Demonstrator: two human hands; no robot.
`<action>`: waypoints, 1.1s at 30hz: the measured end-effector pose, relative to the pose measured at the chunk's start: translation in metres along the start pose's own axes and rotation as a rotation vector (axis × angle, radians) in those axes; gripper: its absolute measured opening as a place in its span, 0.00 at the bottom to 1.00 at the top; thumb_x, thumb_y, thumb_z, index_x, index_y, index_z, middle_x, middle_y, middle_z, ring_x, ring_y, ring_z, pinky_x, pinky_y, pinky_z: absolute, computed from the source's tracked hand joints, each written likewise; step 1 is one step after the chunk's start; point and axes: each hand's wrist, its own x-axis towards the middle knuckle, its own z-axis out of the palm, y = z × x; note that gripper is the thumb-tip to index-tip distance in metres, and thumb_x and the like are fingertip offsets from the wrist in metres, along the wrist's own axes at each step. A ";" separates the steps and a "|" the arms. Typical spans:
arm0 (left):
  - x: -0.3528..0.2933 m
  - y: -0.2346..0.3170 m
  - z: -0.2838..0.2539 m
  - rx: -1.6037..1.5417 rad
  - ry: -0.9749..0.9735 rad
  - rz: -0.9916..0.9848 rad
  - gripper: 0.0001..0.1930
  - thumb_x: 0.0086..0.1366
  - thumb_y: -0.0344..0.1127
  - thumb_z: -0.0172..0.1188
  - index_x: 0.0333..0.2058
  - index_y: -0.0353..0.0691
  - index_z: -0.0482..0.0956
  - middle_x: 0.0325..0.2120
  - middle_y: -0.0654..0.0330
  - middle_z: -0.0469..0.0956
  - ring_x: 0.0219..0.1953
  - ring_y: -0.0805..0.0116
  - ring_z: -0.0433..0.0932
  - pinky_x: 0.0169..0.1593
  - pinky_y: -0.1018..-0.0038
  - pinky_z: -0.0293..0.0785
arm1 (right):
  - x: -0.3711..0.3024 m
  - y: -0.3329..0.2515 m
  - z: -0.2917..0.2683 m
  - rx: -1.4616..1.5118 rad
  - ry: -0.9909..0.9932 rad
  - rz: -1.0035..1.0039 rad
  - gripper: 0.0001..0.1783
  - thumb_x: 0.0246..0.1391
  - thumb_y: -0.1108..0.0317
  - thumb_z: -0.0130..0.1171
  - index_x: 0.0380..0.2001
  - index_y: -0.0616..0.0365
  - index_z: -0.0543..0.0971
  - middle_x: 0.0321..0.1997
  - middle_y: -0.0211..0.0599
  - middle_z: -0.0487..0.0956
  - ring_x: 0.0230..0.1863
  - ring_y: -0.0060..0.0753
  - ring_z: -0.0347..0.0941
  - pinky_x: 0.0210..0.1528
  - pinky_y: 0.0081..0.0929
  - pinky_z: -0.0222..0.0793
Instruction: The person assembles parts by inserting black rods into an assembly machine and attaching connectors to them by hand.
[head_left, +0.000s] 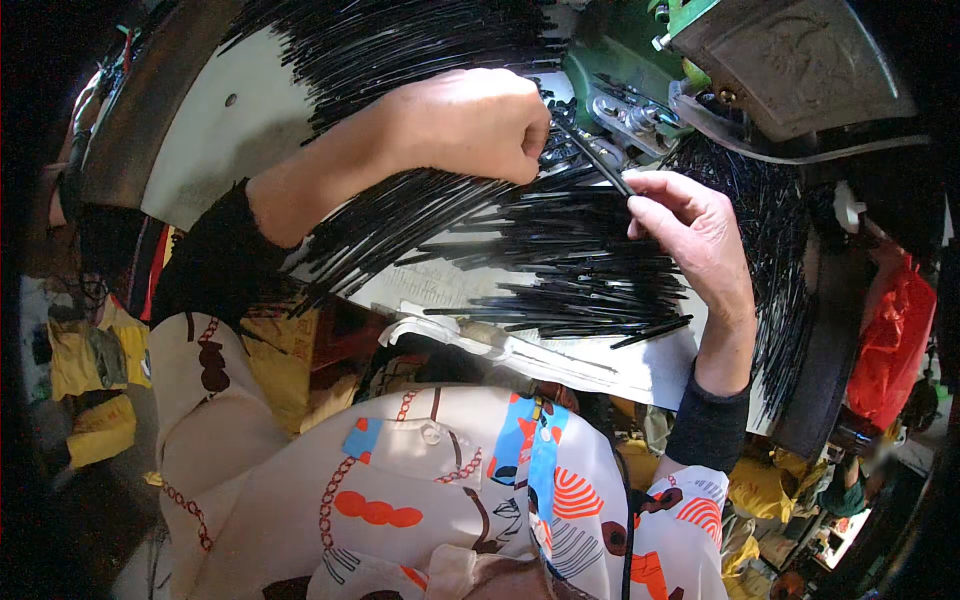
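Observation:
My right hand [692, 225] pinches a thin black strip [598, 158] between thumb and fingers. The strip slants up and left toward the metal fixture [625, 118] of a green machine. My left hand [478, 125] is closed beside that fixture, its knuckles up and its fingertips hidden, so what it grips cannot be made out. Beneath both hands lie many loose black strips [590, 255], spread in layers on a pale work surface [420, 285]. Another thick heap of black strips [400, 40] lies beyond my left wrist.
The green machine body [620, 65] stands at the far right, with a grey metal cover [790, 65] overhanging it. More black strips [785, 280] pile up along the right edge. A red bag [893, 345] hangs at the right, and yellow bags [105, 430] lie below at the left.

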 end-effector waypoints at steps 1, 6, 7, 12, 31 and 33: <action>0.004 -0.004 0.000 0.003 0.002 0.001 0.08 0.47 0.35 0.58 0.25 0.37 0.79 0.19 0.53 0.77 0.21 0.60 0.77 0.30 0.70 0.73 | -0.001 -0.001 -0.002 0.005 -0.039 0.016 0.11 0.51 0.73 0.57 0.38 0.63 0.78 0.26 0.28 0.77 0.27 0.15 0.71 0.31 0.15 0.66; 0.023 -0.010 -0.005 -0.433 -0.059 -0.119 0.10 0.52 0.36 0.58 0.26 0.33 0.78 0.16 0.60 0.76 0.18 0.76 0.73 0.22 0.78 0.68 | -0.004 0.001 0.002 0.076 -0.079 0.049 0.11 0.49 0.75 0.56 0.37 0.66 0.76 0.27 0.28 0.76 0.24 0.16 0.72 0.30 0.14 0.67; 0.023 -0.006 -0.008 -0.569 -0.096 -0.224 0.11 0.55 0.37 0.59 0.31 0.34 0.77 0.18 0.64 0.76 0.19 0.79 0.73 0.21 0.83 0.67 | -0.004 -0.004 0.002 0.066 -0.095 0.070 0.10 0.49 0.76 0.56 0.37 0.66 0.76 0.26 0.28 0.76 0.24 0.16 0.72 0.30 0.14 0.66; 0.033 -0.009 0.000 -0.814 -0.082 -0.200 0.15 0.56 0.39 0.60 0.40 0.36 0.76 0.24 0.63 0.77 0.20 0.78 0.75 0.20 0.84 0.69 | -0.007 -0.005 0.004 0.160 -0.109 0.128 0.15 0.49 0.76 0.55 0.42 0.63 0.72 0.24 0.27 0.76 0.24 0.13 0.71 0.28 0.13 0.64; 0.045 0.002 0.010 -1.214 -0.003 -0.186 0.19 0.58 0.37 0.59 0.46 0.35 0.71 0.27 0.59 0.76 0.19 0.71 0.77 0.20 0.82 0.72 | -0.002 0.001 0.005 0.355 -0.068 0.126 0.18 0.48 0.72 0.55 0.45 0.64 0.69 0.25 0.36 0.79 0.22 0.19 0.72 0.22 0.15 0.68; 0.046 0.005 0.012 -1.226 0.023 -0.174 0.19 0.58 0.37 0.59 0.46 0.34 0.71 0.27 0.59 0.76 0.20 0.71 0.77 0.20 0.82 0.72 | -0.002 0.000 0.007 0.422 -0.046 0.143 0.19 0.49 0.70 0.56 0.45 0.64 0.69 0.26 0.37 0.79 0.21 0.19 0.72 0.22 0.15 0.69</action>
